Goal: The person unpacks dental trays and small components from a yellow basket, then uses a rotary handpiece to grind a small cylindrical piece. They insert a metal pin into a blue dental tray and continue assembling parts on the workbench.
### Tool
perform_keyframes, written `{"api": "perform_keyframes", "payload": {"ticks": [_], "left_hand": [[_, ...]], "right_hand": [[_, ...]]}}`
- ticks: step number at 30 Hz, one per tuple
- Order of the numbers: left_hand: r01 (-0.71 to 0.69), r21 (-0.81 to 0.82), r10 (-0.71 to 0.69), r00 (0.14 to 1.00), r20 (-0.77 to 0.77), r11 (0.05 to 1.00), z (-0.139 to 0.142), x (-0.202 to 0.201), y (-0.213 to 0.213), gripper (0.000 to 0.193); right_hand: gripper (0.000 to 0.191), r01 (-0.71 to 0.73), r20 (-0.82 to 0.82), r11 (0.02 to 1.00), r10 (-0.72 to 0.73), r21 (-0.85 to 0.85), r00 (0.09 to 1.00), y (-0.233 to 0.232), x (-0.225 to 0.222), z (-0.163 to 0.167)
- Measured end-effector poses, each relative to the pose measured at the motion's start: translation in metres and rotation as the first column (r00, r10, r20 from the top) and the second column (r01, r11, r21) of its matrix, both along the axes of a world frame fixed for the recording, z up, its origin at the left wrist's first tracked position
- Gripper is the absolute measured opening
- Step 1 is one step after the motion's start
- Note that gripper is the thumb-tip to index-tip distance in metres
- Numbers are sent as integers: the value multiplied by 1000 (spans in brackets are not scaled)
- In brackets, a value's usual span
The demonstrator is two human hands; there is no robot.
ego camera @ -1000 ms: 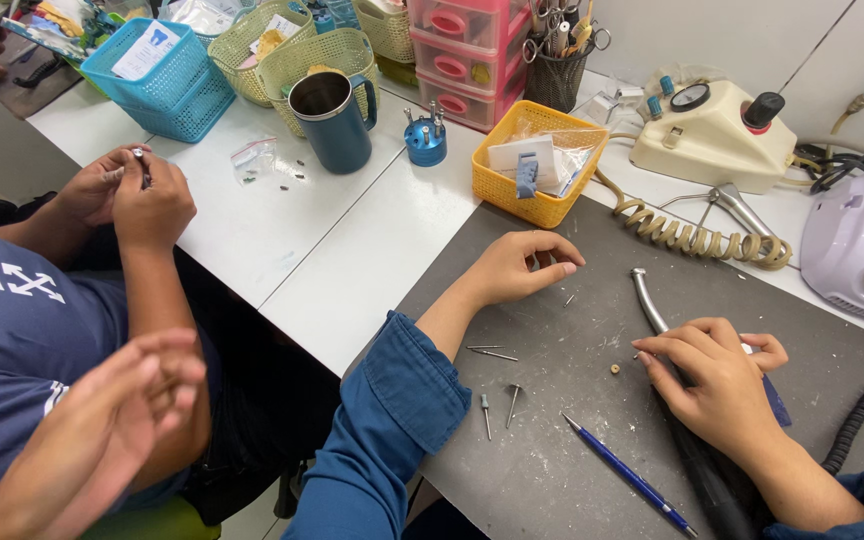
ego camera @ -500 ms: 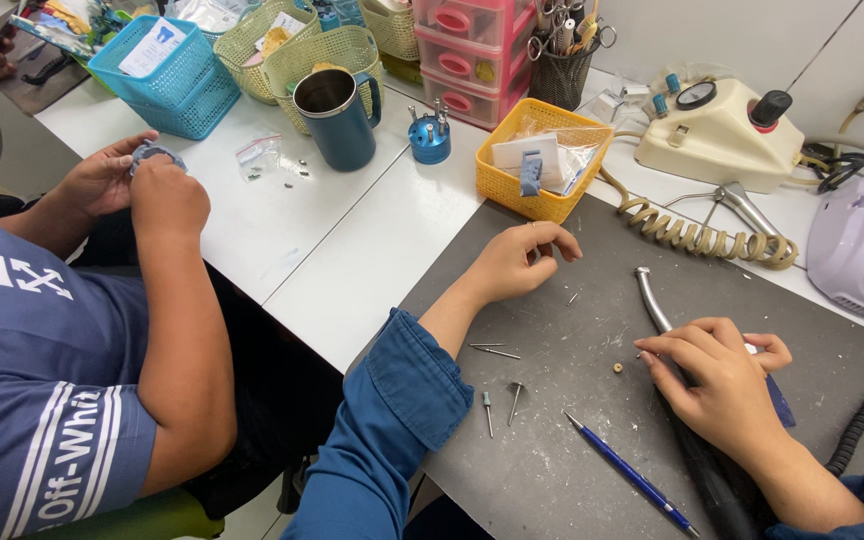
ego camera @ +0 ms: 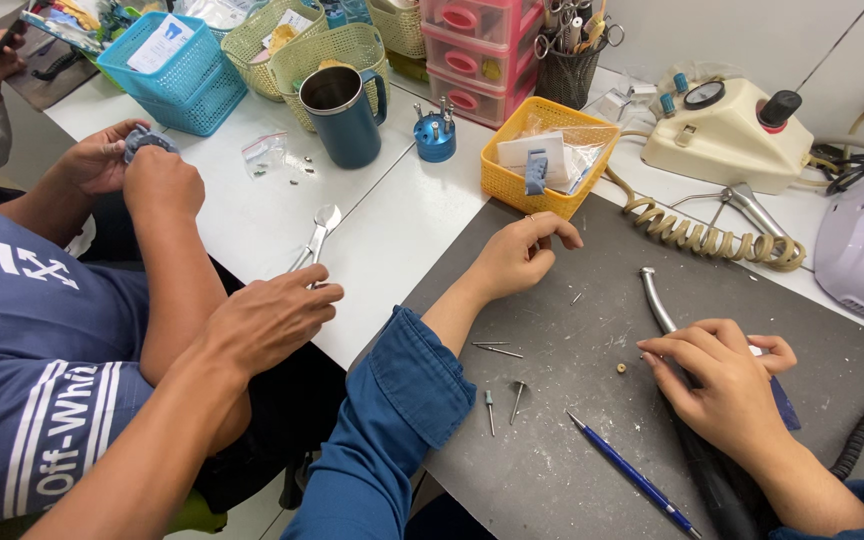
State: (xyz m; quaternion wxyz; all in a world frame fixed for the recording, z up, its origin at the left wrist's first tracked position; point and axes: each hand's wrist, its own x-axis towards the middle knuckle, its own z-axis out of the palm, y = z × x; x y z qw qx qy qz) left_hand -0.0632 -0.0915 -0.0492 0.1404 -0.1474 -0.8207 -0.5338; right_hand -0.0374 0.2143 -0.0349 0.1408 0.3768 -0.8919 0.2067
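Note:
My left hand (ego camera: 514, 255) rests on the grey mat (ego camera: 572, 470) with its fingertips pinched together; anything between them is too small to tell. My right hand (ego camera: 727, 380) grips a dental handpiece (ego camera: 655, 298), whose silver head points away from me. A tiny ring-shaped part (ego camera: 620, 368) lies just left of that hand. Several small burs (ego camera: 500, 350) lie on the mat near my left forearm. A blue pen (ego camera: 632, 475) lies in front of my right hand.
A co-worker at the left holds a small grey object (ego camera: 142, 142) in both hands. Another bare hand (ego camera: 272, 315) rests by metal pliers (ego camera: 317, 235) on the white table. A yellow basket (ego camera: 549, 155), teal mug (ego camera: 342, 115), beige control box (ego camera: 722, 135) and coiled hose (ego camera: 702, 240) stand behind.
A bare hand has come in from the lower left and now lies by the pliers on the white table. My own hands have hardly moved.

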Motion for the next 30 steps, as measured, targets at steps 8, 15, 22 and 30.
{"api": "perform_keyframes", "payload": {"ticks": [8,15,22,30], "left_hand": [[11,0,-11,1000,-7,1000,-1,0,0,40],[16,-2,-16,1000,-9,1000,-2,-1,-1,42],[13,10,-13,1000,-8,1000,-2,-1,-1,43],[15,-12,-15,999,-30,1000,-4,-1,-1,45]], "right_hand": [[17,-14,-11,1000,14,-11,1000,0,-1,-1],[15,-8,-18,1000,8,-6,1000,-2,0,-1],[15,3,1,1000,-3,5,1000,-3,-1,-1],[16,17,18,1000,-17,1,1000,-1,0,-3]]}}
